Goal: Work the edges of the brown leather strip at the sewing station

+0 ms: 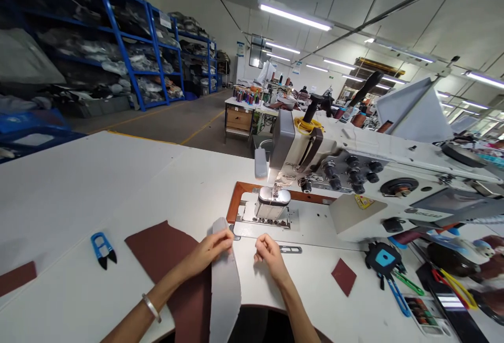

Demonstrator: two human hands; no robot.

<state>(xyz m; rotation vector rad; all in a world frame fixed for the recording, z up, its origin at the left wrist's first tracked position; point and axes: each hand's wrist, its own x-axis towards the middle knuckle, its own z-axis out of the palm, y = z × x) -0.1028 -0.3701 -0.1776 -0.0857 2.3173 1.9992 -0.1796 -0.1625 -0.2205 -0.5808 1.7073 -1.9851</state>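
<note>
My left hand (212, 246) is closed on the upper edge of a brown leather piece (165, 248), where its pale grey underside (225, 290) is folded up. The piece hangs over the front edge of the table. Just right of it, my right hand (271, 256) is held with its fingers curled together; anything between them is too small to make out. A flat metal plate with slots (291, 249) lies beside that hand. Beyond both hands stands the sewing machine's raised post (272, 202), under the needle, with no leather on it.
Blue thread snips (103, 249) lie at left, near a brown scrap (18, 278). A small dark red leather square (344, 277) is at right, beside a black and blue tool holder (384, 261). The sewing machine (354, 159) fills the right side. Blue shelves (118, 38) stand behind.
</note>
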